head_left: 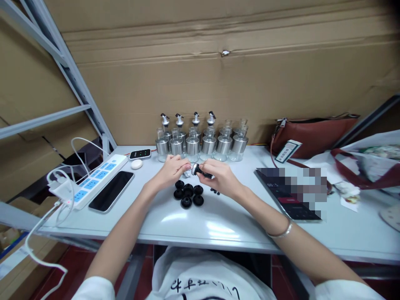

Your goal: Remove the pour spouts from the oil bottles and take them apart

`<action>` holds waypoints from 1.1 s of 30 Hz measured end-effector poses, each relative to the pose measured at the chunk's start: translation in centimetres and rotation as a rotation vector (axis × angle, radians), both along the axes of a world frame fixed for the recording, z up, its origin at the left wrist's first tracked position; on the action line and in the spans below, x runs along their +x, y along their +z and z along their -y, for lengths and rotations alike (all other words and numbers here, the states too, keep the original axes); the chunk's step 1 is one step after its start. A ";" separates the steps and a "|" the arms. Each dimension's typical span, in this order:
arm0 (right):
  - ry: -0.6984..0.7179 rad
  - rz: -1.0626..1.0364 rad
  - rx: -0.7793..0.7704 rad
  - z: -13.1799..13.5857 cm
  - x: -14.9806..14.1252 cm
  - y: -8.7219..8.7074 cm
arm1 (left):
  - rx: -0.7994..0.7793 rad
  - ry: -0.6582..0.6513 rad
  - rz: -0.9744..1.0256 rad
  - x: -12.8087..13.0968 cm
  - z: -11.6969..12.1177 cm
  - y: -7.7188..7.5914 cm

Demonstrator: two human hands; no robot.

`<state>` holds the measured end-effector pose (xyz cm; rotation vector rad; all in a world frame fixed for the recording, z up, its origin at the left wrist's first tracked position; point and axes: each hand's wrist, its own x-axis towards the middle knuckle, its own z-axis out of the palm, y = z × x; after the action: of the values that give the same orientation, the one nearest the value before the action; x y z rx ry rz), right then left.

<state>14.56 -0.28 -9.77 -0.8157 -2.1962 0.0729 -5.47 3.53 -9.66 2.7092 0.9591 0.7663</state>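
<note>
My right hand [220, 177] is closed around a black and silver pourer spout [196, 168], its silver end pointing left. Close beside that end, the fingers of my left hand [172, 170] are pinched together, and what they hold, if anything, I cannot make out. Small shiny clear or silver pieces [186, 174] show just below the left fingertips. Several round black stopper parts [188, 190] lie in a cluster in front of my hands. Under my right hand are a few tiny black pieces [215, 191].
Several glass bottles with steel sleeves [192, 146] stand in two rows at the back, some rear ones topped with pourers [196, 118]. Left are a power strip [93, 181], a phone [111, 191] and a white round case [136, 164]. Right are a tablet [284, 196] and a brown bag [315, 137].
</note>
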 end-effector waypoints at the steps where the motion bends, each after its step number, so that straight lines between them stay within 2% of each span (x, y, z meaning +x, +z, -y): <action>1: 0.025 0.043 0.057 -0.1 0.1 -0.1 | -0.016 -0.006 0.005 0.0 0.0 0.0; 4: 0.080 0.132 0.175 -0.3 0.4 -0.3 | -0.072 -0.024 0.025 0.0 0.1 0.2; 8: 0.063 0.205 0.246 -0.3 0.5 -0.5 | -0.213 -0.029 0.100 0.0 0.2 0.1; 11: 0.088 0.193 0.235 -0.1 0.3 -0.7 | -0.452 -0.019 0.168 -0.1 0.2 -0.2; 13: 0.106 0.116 0.163 0.0 0.2 -0.7 | -0.519 -0.011 0.202 0.0 0.3 -0.6; 15: 0.094 -0.008 0.015 0.0 0.2 -0.6 | -0.401 0.004 0.210 0.2 0.4 -0.9; 19: 0.041 -0.365 -0.378 -0.2 0.3 -0.4 | -0.015 0.046 0.115 0.8 0.8 -1.5; 21: 0.047 -0.501 -0.568 -0.3 0.2 -0.4 | 0.091 0.047 0.061 1.0 1.0 -1.8; 25: 0.128 -0.529 -0.861 -0.2 -0.3 -0.5 | 0.224 0.035 0.012 1.1 1.0 -2.3; 33: 0.216 -0.739 -1.246 0.2 -0.8 -0.5 | 0.400 0.033 0.033 1.0 0.6 -2.4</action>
<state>13.76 -0.46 -10.25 -0.9240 -1.3347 1.6712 -4.48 2.98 -12.07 3.0058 0.9305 1.1115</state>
